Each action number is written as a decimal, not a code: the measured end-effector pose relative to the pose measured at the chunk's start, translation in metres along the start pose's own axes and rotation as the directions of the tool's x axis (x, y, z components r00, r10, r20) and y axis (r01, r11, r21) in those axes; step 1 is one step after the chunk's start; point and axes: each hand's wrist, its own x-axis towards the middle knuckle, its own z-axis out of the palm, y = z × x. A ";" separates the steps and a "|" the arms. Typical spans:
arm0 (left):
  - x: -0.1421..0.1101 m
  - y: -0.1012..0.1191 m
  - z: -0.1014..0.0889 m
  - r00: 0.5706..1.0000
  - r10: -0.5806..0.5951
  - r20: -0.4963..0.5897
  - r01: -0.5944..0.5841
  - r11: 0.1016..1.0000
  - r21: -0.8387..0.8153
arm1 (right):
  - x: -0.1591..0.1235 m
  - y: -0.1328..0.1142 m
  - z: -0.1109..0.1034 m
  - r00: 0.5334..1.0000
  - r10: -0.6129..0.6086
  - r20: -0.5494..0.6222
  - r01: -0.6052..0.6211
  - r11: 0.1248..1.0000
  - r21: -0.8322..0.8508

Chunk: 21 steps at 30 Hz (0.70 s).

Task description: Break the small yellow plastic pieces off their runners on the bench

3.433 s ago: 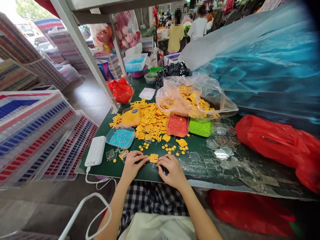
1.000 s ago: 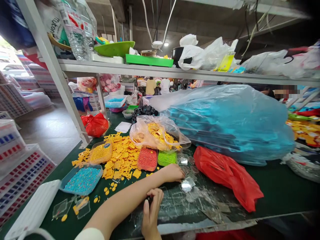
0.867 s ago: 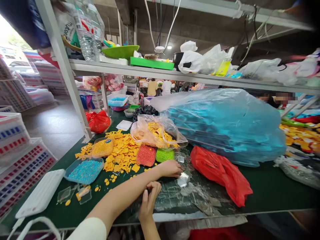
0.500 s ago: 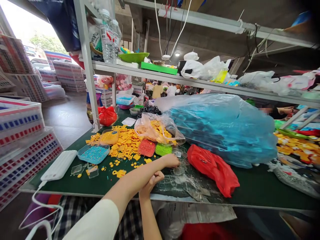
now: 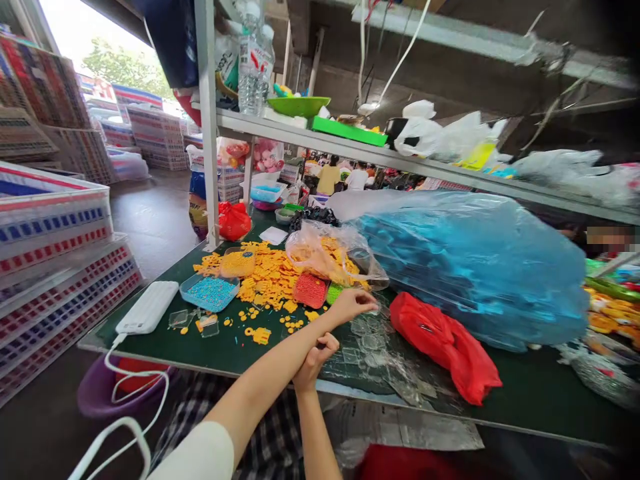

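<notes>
Here we are at the clear plastic pieces (image 5: 371, 343), scattered flat and overlapping on the dark green table (image 5: 530, 387), to the right of the forearms and near its front edge. Our left hand (image 5: 356, 305) reaches across to their far end, thumb and fingertips drawn close together; we can't tell whether anything is pinched between them. Our right hand (image 5: 314, 360) sits beneath the left forearm, fingers curled in, and whether it grips something we can't see. Just left of the forearm lies a yellow hand-shaped piece (image 5: 260, 335), with small yellow discs (image 5: 293, 323) strewn around it. Behind our left hand come the green beads (image 5: 333, 295), partly hidden, then the red beads (image 5: 310, 290) right beside them. Leftward spreads a big heap of yellow pieces (image 5: 269, 281), with yellow beads (image 5: 238, 264) and blue beads (image 5: 210, 293) in shallow trays at its side. A white block (image 5: 149, 307) with a cable lies at the left front. Over on our right we have a crumpled red bag (image 5: 445, 347), and behind it a huge clear bag (image 5: 480, 267) full of blue stuff.
</notes>
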 end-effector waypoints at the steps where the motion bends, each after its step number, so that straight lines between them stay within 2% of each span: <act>1: -0.009 0.000 -0.009 0.996 -0.046 -0.076 0.042 0.997 -0.063 | 0.000 0.001 0.003 1.000 -0.008 0.011 0.008 1.000 -0.003; 4: -0.058 -0.006 -0.048 0.952 -0.197 -0.235 0.145 0.965 -0.220 | 0.004 0.004 0.013 0.998 0.004 0.065 -0.004 1.000 -0.002; 6: -0.102 -0.011 -0.079 0.911 -0.298 -0.286 0.208 0.929 -0.306 | 0.008 0.005 0.017 0.987 0.027 0.160 -0.029 1.000 0.012; 7: -0.124 -0.012 -0.094 0.873 -0.388 -0.295 0.247 0.874 -0.418 | 0.010 0.005 0.017 0.975 0.033 0.221 -0.039 0.999 0.024; 9: -0.163 -0.013 -0.118 0.817 -0.527 -0.235 0.354 0.779 -0.517 | 0.016 0.003 0.017 0.937 0.034 0.347 -0.054 0.997 0.046; 11: -0.189 -0.014 -0.135 0.779 -0.606 -0.164 0.446 0.718 -0.533 | 0.020 0.000 0.017 0.889 0.037 0.457 -0.061 0.997 0.038; 14: -0.206 -0.015 -0.144 0.758 -0.648 -0.075 0.526 0.675 -0.517 | 0.024 -0.002 0.019 0.855 0.049 0.517 -0.039 0.999 -0.029; 17: -0.208 -0.019 -0.144 0.766 -0.643 0.005 0.566 0.671 -0.479 | 0.024 0.000 0.022 0.864 0.060 0.500 -0.032 0.997 -0.063; 19: -0.209 -0.021 -0.143 0.783 -0.622 -0.003 0.561 0.708 -0.430 | 0.024 0.002 0.024 0.862 0.084 0.500 -0.056 0.996 -0.071; 21: -0.211 -0.022 -0.143 0.823 -0.565 -0.054 0.520 0.789 -0.326 | 0.025 0.003 0.025 0.860 0.128 0.495 -0.103 0.992 -0.078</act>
